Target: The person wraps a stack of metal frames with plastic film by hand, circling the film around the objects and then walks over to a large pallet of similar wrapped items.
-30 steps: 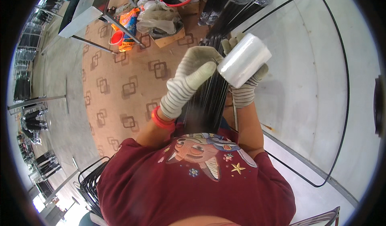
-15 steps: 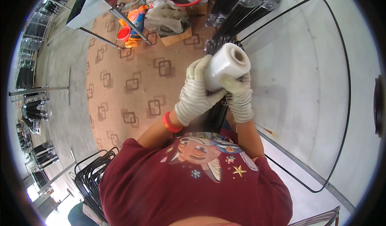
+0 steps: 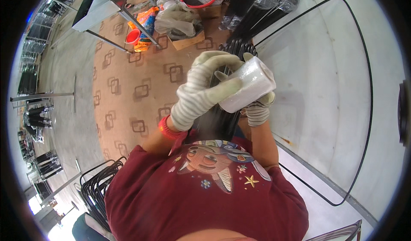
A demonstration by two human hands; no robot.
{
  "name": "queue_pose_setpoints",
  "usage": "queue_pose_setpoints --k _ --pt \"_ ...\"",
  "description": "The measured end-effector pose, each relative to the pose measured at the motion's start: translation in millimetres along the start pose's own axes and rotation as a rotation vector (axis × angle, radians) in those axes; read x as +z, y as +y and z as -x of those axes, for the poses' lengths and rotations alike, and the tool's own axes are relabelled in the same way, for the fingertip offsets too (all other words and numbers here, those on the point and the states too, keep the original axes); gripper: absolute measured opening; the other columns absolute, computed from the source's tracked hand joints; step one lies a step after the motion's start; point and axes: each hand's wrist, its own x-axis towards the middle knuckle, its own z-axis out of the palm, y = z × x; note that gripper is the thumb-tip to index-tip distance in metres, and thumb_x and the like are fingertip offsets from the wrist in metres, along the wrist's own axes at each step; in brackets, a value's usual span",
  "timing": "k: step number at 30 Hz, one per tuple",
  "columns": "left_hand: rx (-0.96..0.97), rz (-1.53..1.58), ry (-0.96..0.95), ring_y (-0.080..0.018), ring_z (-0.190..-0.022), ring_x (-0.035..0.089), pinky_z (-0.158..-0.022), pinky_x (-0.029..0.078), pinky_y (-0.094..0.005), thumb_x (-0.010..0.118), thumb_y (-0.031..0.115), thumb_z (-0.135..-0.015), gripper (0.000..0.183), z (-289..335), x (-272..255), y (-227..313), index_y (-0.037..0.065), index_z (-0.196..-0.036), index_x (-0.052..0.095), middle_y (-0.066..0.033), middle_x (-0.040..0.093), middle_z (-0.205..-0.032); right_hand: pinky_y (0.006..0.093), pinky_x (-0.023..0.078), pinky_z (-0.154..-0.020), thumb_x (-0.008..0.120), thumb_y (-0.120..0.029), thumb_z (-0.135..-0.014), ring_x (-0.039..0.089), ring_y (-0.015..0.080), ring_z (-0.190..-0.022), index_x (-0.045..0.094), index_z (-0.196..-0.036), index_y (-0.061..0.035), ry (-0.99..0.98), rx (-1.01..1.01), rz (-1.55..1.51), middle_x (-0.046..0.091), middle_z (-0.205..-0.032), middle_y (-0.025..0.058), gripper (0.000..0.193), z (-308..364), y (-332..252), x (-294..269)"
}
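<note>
A white roll of clear stretch film (image 3: 249,86) is tilted in front of my chest. My right hand (image 3: 259,109), in a pale glove with a striped cuff, grips it from beneath and behind; most of its fingers are hidden by the roll. On the roll's left side, my left hand (image 3: 199,86), gloved likewise, has its thumb and curved fingers spread apart. The left thumb lies against the film, and the fingertips come near the roll's upper edge. Below both hands stands a bundle of black tubes (image 3: 222,123), partly covered by them.
To the right, a thin black bent frame (image 3: 371,95) leans against a pale panel (image 3: 317,69). More wrapped black tubes (image 3: 261,9) lie beyond my hands. At far left are a metal table (image 3: 100,16), a red bucket (image 3: 133,37) and a red basin (image 3: 199,4). Black frames (image 3: 98,189) stand near my left elbow.
The roll has turned, its upper end tipping to the right and downward. My left hand has moved left and loosened, its fingers spreading. My right hand has shifted lower behind the roll.
</note>
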Motion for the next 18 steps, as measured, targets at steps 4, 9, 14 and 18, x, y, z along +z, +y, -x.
queue_pose_setpoints --k 4,9,14,18 --pt "-0.172 0.371 0.036 -0.0148 -0.093 0.054 -0.079 0.045 -0.0287 0.072 0.02 -0.071 0.032 -4 15 -8 0.002 -0.095 0.063 -0.0054 0.053 -0.101 0.0359 0.04 -0.098 0.08 -0.043 -0.057 0.048 0.0249 -0.113 0.036 -0.128 0.0043 0.087 -0.071 0.227 0.045 -0.127 0.0177 0.095 6 7 -31" --pt "-0.33 0.63 0.067 -0.0121 -0.086 0.058 -0.078 0.046 -0.0264 0.065 0.009 -0.076 0.021 -5 17 -37 0.001 -0.095 0.063 -0.0043 0.063 -0.093 0.0316 0.04 -0.095 0.086 -0.042 -0.044 0.048 0.0185 -0.113 0.041 -0.127 0.0021 0.03 -0.047 0.458 0.046 -0.128 0.0107 0.104 3 3 -43" --pt "-0.302 0.195 0.274 -0.0114 -0.071 0.055 -0.072 0.046 -0.0265 0.055 0.009 -0.084 0.007 -23 33 -60 0.003 -0.084 0.059 -0.0036 0.06 -0.076 0.0329 0.039 -0.096 0.084 -0.041 -0.05 0.048 0.0186 -0.113 0.039 -0.129 0.0016 0.119 -0.1 0.518 0.046 -0.128 0.0104 0.1 -3 15 -51" --pt "-0.5 0.471 0.281 -0.006 -0.058 0.047 -0.056 0.044 -0.0198 0.052 0.018 -0.09 0.013 -48 35 -82 0.006 -0.088 0.055 0.0004 0.054 -0.07 0.0369 0.04 -0.097 0.08 -0.035 -0.061 0.049 0.0228 -0.113 0.037 -0.129 0.001 0.144 -0.034 0.145 0.046 -0.128 0.0117 0.088 -4 19 -53"
